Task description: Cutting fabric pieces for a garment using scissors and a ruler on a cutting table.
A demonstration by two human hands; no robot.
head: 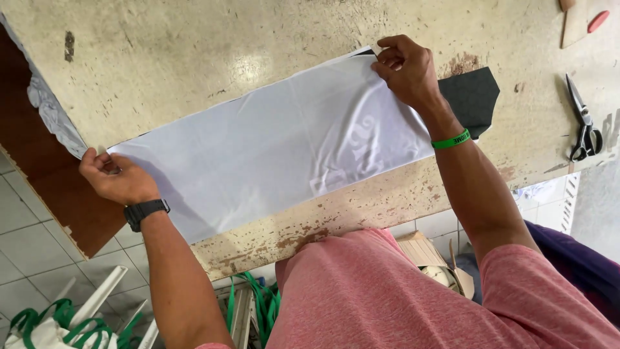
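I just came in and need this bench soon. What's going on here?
A person in a pink shirt is spreading a white fabric panel flat on the worn table. The left hand pinches one far corner of the panel near the table's edge, and the right hand pinches the opposite corner. A dark piece of material lies partly under the panel beside the right hand. Scissors lie apart on the table, untouched.

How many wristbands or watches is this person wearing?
2. A black watch sits on the left wrist, beside the left hand pinching the white fabric. A green wristband circles the right wrist, below the right hand gripping the fabric's far corner.
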